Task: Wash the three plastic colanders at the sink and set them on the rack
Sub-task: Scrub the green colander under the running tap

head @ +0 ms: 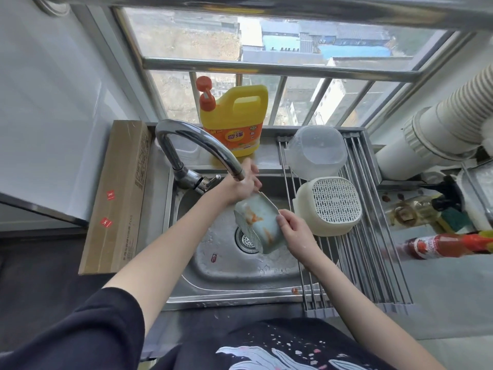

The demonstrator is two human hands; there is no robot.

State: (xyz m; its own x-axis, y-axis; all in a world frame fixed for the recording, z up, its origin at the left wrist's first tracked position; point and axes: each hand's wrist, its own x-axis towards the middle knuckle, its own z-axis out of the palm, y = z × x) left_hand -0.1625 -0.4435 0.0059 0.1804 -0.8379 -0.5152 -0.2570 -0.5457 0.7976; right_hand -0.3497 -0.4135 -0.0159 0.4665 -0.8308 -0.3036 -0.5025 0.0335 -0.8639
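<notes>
Colander (257,225), pale blue-grey plastic, is held tilted over the middle of the sink (226,265), above the drain (246,240) and just below the faucet (197,148) spout. Orange-red smears remain on its outer wall. Judgement: light, stiff, thin-walled and probably slick when wet; the rim is the soundest place to hold, as the smooth wall offers little purchase. The left hand (246,184) grips the far rim, fingers curled over it. The right hand (292,231) pinches the near rim with thumb and fingers.

On the rack (373,249) of steel rods across the sink's right edge, a cream colander (329,206) lies inverted, its perforated base up. Behind it at the rack's far end sits a translucent white bowl (316,152), smooth-walled; whether it is perforated cannot be told. A yellow detergent jug (236,121) stands on the sink's back ledge.
</notes>
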